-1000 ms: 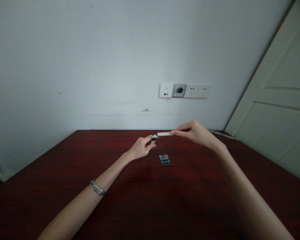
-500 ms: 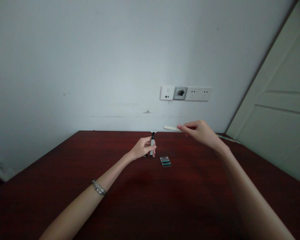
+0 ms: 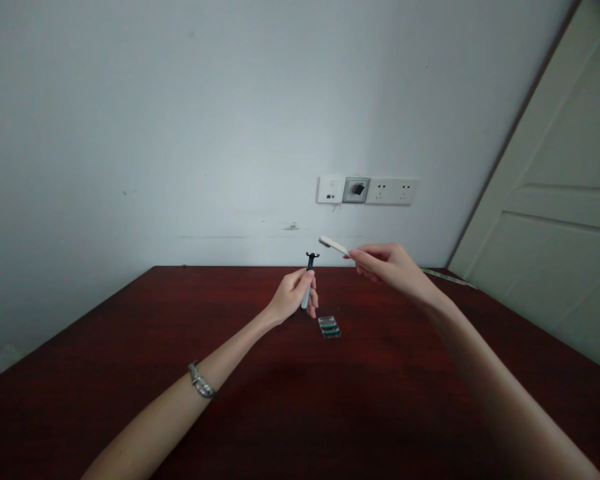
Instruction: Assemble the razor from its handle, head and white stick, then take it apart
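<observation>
My left hand (image 3: pixel 291 293) is closed around the grey handle of a razor (image 3: pixel 305 297), held upright with its black forked head at the top. In my right hand (image 3: pixel 383 267) a white toothbrush (image 3: pixel 335 245) is pinched between thumb and fingers. Its dark bristles face down and left, above and to the right of the razor's head, not touching it. A small clear case (image 3: pixel 329 327) with green and dark pieces inside lies on the table, just below and right of my left hand.
The dark red wooden table (image 3: pixel 280 407) meets a white wall at its far edge. Sockets (image 3: pixel 390 191) and a plug (image 3: pixel 359 189) are on that wall. A pale door (image 3: pixel 560 233) stands at the right. A thin strip (image 3: pixel 447 276) lies at the far right edge.
The toothbrush has turned so that its bristles show, and my right hand has moved slightly left. My left hand has tilted and raised the razor a little.
</observation>
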{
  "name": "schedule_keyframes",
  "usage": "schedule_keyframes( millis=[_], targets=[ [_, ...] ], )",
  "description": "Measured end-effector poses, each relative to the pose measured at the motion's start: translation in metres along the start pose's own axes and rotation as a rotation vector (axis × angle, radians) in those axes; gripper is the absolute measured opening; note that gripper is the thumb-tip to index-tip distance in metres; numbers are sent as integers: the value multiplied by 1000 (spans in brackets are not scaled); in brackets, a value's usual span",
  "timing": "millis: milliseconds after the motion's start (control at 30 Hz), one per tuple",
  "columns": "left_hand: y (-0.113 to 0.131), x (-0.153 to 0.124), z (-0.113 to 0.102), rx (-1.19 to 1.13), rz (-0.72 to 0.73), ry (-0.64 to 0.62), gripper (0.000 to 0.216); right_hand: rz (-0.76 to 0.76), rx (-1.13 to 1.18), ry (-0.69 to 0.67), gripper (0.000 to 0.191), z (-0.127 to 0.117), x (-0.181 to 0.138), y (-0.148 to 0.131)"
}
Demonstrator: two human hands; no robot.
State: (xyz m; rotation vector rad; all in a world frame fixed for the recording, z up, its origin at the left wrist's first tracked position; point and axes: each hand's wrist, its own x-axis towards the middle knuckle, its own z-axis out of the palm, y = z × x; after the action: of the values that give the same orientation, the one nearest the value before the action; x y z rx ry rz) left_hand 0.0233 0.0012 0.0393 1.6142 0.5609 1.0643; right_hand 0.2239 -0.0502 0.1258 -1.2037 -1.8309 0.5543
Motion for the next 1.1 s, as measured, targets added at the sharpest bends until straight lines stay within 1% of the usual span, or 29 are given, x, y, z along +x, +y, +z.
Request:
schedule_keyframes(
  millis=[67,167,233,400,467,533,600,700,767,833,933,1100],
  targets=[
    [2,2,5,-5,62,10,33,-8,91,18,37,4,-1,1],
    [3,4,12,-10,119,58,31,-44,178,39,47,11,-4,2],
    [2,3,15,-3,139,119,31,-63,177,50,50,16,-7,1],
    [-4,-1,19,-50,179,246,31,-106,59,140,44,27,-17,-3],
    [-6,-2,19,-105,188,306,32,-114,75,159,45,33,-20,-2],
    [-7,-2,18,-138,195,348,35,-79,171,158,47,41,-23,-1],
    [-9,-3,18,-149,195,365,37,8,377,143,43,49,-26,1],
    [-14,-5,20,-161,194,376,38,146,744,109,32,59,-32,1],
    [-17,-6,23,-168,190,376,38,192,885,74,26,65,-36,2],
    [-20,-8,27,-168,188,375,38,216,933,15,25,70,-40,4],
    [-22,-10,30,-154,204,371,38,248,905,-59,26,76,-46,5],
    [-27,-11,30,-109,200,383,38,260,843,-102,29,79,-50,-5]
  ],
)
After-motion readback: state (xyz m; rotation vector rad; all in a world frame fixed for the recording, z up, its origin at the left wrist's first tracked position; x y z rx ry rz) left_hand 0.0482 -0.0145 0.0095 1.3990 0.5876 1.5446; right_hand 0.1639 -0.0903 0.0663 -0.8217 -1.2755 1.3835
